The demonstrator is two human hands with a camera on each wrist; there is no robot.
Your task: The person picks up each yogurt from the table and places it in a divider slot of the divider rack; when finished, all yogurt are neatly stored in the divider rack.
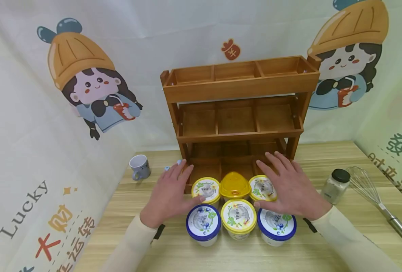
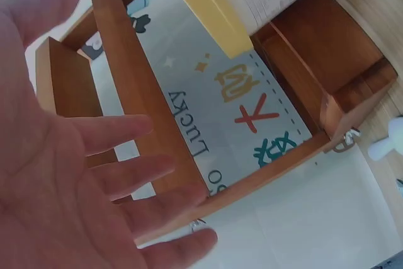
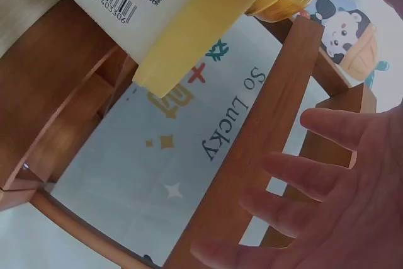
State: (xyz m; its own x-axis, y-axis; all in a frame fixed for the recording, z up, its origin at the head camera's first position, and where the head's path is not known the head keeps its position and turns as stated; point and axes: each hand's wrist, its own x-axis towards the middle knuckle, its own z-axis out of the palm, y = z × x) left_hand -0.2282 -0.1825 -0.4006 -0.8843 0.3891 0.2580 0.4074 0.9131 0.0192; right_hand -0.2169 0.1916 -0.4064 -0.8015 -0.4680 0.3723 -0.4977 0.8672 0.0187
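In the head view, tubs stand in two rows on the table. The back row has a yellow-lidded tub [image 1: 206, 187], an amber triangular plastic container [image 1: 235, 184] and another yellow-lidded tub [image 1: 262, 187]. In front are a blue-lidded tub [image 1: 203, 222], a yellow-lidded tub [image 1: 238, 216] and a second blue-lidded tub [image 1: 276, 223]. My left hand [image 1: 168, 194] spreads its fingers at the left side of the group, thumb over the left yellow lid's edge. On the opposite side my right hand [image 1: 291, 187] has its fingers extended, partly covering the right-hand tubs. Both palms look bare in the wrist views.
A brown wooden three-tier rack [image 1: 238, 90] with divided compartments stands right behind the tubs. To the left is a mug [image 1: 139, 167]. A black-capped jar [image 1: 336, 186] and a whisk [image 1: 379, 202] lie to the right. A printed cloth [image 1: 173, 30] hangs behind.
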